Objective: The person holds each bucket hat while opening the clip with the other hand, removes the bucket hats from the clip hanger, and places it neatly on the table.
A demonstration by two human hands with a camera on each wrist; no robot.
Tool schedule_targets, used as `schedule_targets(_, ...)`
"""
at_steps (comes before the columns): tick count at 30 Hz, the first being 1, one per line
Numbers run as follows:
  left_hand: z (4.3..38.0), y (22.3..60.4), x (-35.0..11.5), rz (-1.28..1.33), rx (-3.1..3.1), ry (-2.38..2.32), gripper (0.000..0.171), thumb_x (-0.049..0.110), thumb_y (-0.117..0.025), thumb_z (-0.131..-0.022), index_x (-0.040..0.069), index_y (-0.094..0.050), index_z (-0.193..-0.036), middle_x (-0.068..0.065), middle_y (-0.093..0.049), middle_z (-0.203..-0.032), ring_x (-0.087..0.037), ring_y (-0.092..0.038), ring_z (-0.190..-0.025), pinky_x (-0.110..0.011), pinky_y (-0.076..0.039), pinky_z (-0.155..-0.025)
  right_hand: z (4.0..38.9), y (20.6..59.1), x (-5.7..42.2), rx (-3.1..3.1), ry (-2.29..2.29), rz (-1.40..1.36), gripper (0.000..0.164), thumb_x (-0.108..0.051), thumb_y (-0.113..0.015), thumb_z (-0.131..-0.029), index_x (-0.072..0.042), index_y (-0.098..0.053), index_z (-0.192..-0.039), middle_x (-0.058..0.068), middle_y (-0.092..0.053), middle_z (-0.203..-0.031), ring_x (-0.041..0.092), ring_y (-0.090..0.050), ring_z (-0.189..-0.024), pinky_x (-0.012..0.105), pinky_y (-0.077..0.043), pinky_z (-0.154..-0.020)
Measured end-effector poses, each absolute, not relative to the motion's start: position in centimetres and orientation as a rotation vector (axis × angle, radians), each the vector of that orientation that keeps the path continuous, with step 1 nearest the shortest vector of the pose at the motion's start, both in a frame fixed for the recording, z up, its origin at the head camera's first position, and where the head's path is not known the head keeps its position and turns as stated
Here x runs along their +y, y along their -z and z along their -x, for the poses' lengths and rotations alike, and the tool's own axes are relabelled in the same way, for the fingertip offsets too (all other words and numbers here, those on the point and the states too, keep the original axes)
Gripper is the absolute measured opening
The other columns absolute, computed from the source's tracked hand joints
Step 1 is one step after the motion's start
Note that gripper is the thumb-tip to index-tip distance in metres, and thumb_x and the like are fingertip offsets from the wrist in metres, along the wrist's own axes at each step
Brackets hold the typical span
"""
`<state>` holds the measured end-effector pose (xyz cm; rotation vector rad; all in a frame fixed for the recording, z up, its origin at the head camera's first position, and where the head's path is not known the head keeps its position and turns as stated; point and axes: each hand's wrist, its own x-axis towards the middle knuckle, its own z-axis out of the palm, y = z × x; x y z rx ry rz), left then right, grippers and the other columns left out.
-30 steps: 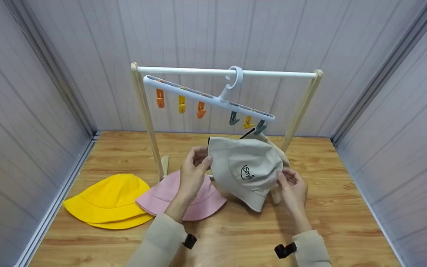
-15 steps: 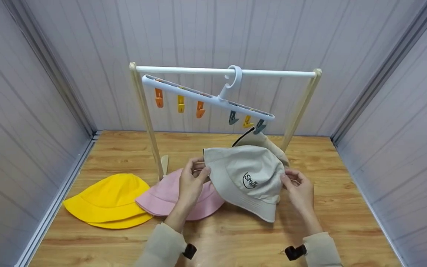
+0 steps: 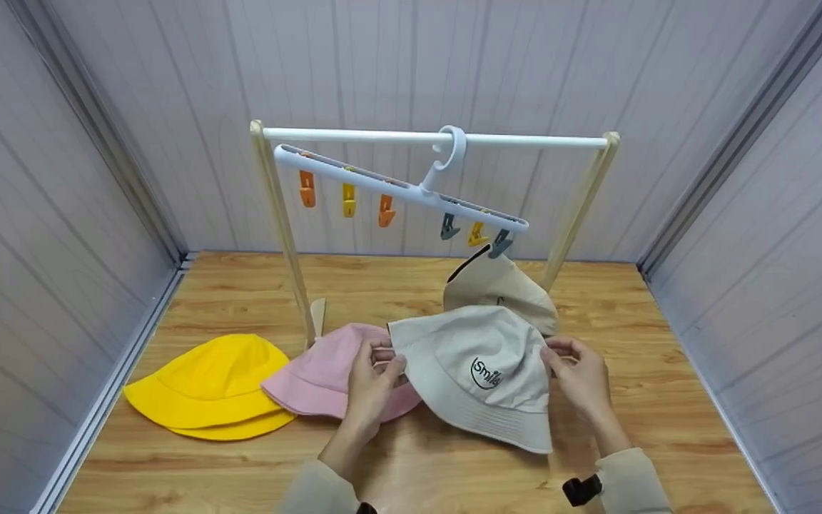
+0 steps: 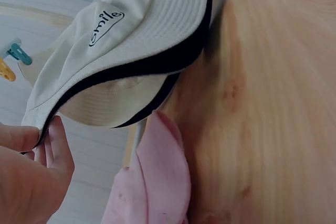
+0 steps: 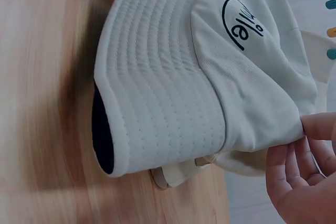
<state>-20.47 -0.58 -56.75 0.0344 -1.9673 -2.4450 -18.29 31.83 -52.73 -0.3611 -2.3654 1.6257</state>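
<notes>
A pale grey-beige bucket hat with a dark "Smile" print is held tilted just above the table, its brim toward the front. My left hand pinches its brim edge at the left; in the left wrist view, thumb and fingers meet on the dark-lined rim. On the other side, my right hand pinches the crown cloth, as the right wrist view shows with the thumb on top. Behind it, a second beige hat hangs from the grey clip at the hanger's right end.
A pale blue hanger with several orange, yellow and grey clips hooks tilted over the white rod of a wooden rack. A pink hat lies left, overlapping stacked yellow hats. Panel walls flank the table.
Both hands have lowered the grey-beige hat toward the front of the table, the right hand also moving rightward. More of the beige hat behind it now shows.
</notes>
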Motion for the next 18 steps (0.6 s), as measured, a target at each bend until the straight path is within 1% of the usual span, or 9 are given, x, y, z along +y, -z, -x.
schedule_targets(6, 19.4, 57.2, -0.5, -0.084, -1.969, 2.469, 0.034, -0.001, -0.065, -0.095, -0.003, -0.051, -0.126, -0.014, -0.059, -0.108, -0.02, -0.065, -0.085, -0.036, -0.061, -0.074, 18.8, 52.5, 32.0, -2.496, -1.501, 0.374, 0.021, -0.011, -0.074, -0.099, 0.002, -0.074, -0.116, 0.01, -0.074, -0.102, 0.007, -0.068, -0.083, 0.024, -0.059, -0.069)
schedule_targets(9, 19.1, 57.2, -0.3, -0.11, -1.984, 2.48, 0.035, -0.001, -0.065, -0.094, -0.002, -0.05, -0.125, -0.013, -0.058, -0.108, -0.019, -0.064, -0.085, -0.033, -0.059, -0.073, 18.9, 52.1, 32.2, -2.578, -1.412, 0.369, 0.022, -0.013, -0.074, -0.098, 0.0, -0.075, -0.115, 0.01, -0.074, -0.102, 0.009, -0.066, -0.083, 0.023, -0.056, -0.067)
schedule_targets(12, 18.9, 57.5, -0.1, -0.133, -1.987, 2.504, 0.035, -0.001, -0.065, -0.094, -0.002, -0.049, -0.125, -0.013, -0.058, -0.107, -0.018, -0.063, -0.087, -0.032, -0.057, -0.073, 19.0, 51.7, 32.4, -2.652, -1.322, 0.354, 0.02, -0.013, -0.074, -0.096, -0.001, -0.077, -0.113, 0.011, -0.075, -0.099, 0.012, -0.065, -0.081, 0.023, -0.055, -0.063)
schedule_targets(15, 18.6, 57.5, -0.1, -0.171, -1.953, 2.581, 0.035, -0.001, -0.064, -0.095, -0.002, -0.048, -0.126, -0.012, -0.057, -0.108, -0.018, -0.063, -0.09, -0.035, -0.061, -0.077, 19.1, 51.4, 32.5, -2.697, -1.28, 0.336, 0.018, -0.011, -0.075, -0.095, -0.001, -0.077, -0.109, 0.01, -0.075, -0.096, 0.013, -0.064, -0.08, 0.024, -0.054, -0.062)
schedule_targets(18, 18.4, 57.7, 0.0, -0.184, -1.905, 2.66, 0.037, -0.002, -0.063, -0.096, -0.003, -0.045, -0.128, -0.012, -0.056, -0.108, -0.018, -0.065, -0.088, -0.04, -0.064, -0.08, 19.3, 51.3, 32.6, -2.717, -1.291, 0.325, 0.015, -0.01, -0.075, -0.094, -0.001, -0.077, -0.106, 0.01, -0.074, -0.092, 0.015, -0.064, -0.078, 0.024, -0.053, -0.061)
